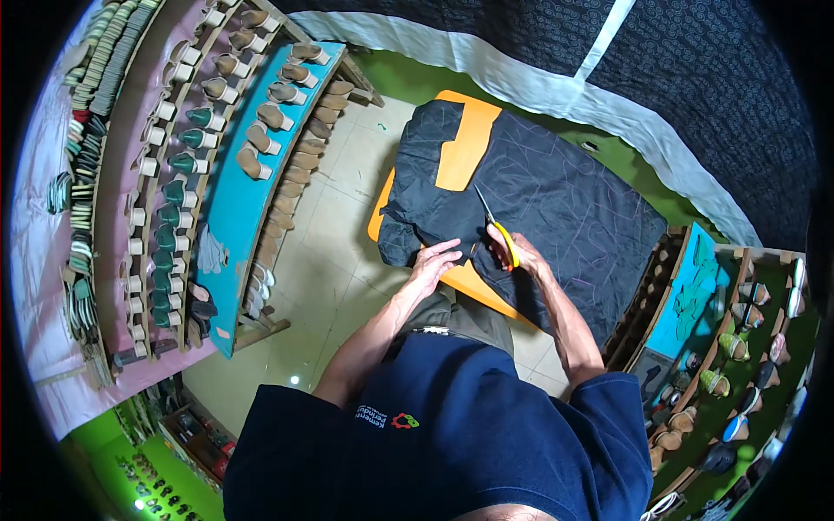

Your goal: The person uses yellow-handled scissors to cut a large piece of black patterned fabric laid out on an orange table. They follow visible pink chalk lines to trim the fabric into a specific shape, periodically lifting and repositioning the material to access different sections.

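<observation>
Black fabric [543, 187] with thin chalk-like lines drawn on it is spread over an orange table [463, 148]. My right hand [521, 253] grips scissors [503, 242] by their yellow handles. Their metal blades point away from me and to the left, over the cloth near a gap where orange shows. Beside that gap, at the fabric's near edge, is my left hand [431, 265], fingers stretched out and slightly apart on the cloth. Whether its thumb pinches the fabric from below is hidden. A separate-looking black fabric part [426, 143] lies on the table's left side.
Tiered shelves on the left hold rows of shoes [295, 74] and green-topped shoes [178, 191]. At the right stands another rack with shoes [734, 347], next to a turquoise surface [686, 291]. Dark patterned cloth [695, 87] hangs behind the table. Pale floor tiles [334, 234] lie left of it.
</observation>
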`<state>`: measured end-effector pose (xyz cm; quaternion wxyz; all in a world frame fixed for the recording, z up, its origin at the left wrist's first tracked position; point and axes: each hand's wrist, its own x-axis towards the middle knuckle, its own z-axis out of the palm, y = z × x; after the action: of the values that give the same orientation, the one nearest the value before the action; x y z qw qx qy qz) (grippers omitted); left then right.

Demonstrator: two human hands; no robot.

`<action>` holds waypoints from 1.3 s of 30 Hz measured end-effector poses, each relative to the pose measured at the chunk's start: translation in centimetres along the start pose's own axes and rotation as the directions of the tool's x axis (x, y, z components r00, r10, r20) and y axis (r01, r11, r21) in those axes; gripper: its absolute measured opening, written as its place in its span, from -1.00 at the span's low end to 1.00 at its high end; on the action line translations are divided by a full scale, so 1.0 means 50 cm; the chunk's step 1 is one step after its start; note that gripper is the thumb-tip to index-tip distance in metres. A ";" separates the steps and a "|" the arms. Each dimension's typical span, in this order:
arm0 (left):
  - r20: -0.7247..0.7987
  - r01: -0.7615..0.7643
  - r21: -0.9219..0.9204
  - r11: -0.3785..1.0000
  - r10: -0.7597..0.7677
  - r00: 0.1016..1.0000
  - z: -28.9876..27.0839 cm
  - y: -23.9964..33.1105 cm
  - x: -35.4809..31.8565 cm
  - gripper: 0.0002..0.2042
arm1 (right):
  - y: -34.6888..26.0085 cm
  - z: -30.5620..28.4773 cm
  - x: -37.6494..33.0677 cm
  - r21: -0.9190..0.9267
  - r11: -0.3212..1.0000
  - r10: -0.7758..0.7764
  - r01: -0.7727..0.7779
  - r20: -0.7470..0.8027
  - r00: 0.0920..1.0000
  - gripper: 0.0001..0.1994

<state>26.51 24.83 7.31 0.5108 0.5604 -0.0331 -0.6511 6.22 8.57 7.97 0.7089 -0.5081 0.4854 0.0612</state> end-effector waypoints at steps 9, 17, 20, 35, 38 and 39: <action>0.012 0.002 -0.008 1.000 -0.002 1.000 -0.009 0.005 0.005 -0.53 | -0.043 -0.059 0.022 -0.148 0.989 0.021 -0.014 0.045 0.999 -0.17; -0.016 -0.079 0.010 0.997 0.079 0.997 0.025 0.040 -0.015 -0.29 | -0.039 -0.065 0.045 -0.181 0.983 -0.050 0.045 -0.022 0.999 -0.33; -0.024 -0.157 0.122 0.980 0.161 0.987 0.027 0.061 -0.021 -0.21 | -0.004 -0.050 0.055 -0.184 0.981 -0.083 0.064 -0.100 0.992 -0.31; 0.240 -0.048 0.212 0.976 -0.004 0.971 0.222 0.000 0.071 -0.31 | 0.117 0.049 -0.043 0.544 0.630 -0.027 0.554 -0.698 0.716 -0.51; 0.301 -0.028 0.360 0.932 -0.088 0.949 0.238 -0.027 0.045 -0.24 | 0.186 0.042 -0.029 0.323 0.819 0.055 0.474 -0.866 0.497 -0.56; 0.367 -0.166 0.499 0.850 -0.034 0.930 0.227 -0.033 0.048 -0.18 | 0.192 0.046 -0.038 0.230 0.848 0.035 0.477 -0.923 0.383 -0.58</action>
<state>17.15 17.94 8.82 0.3469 0.5464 -0.3219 -0.6910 1.07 15.71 3.08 0.4330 -0.3366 0.7121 -0.4384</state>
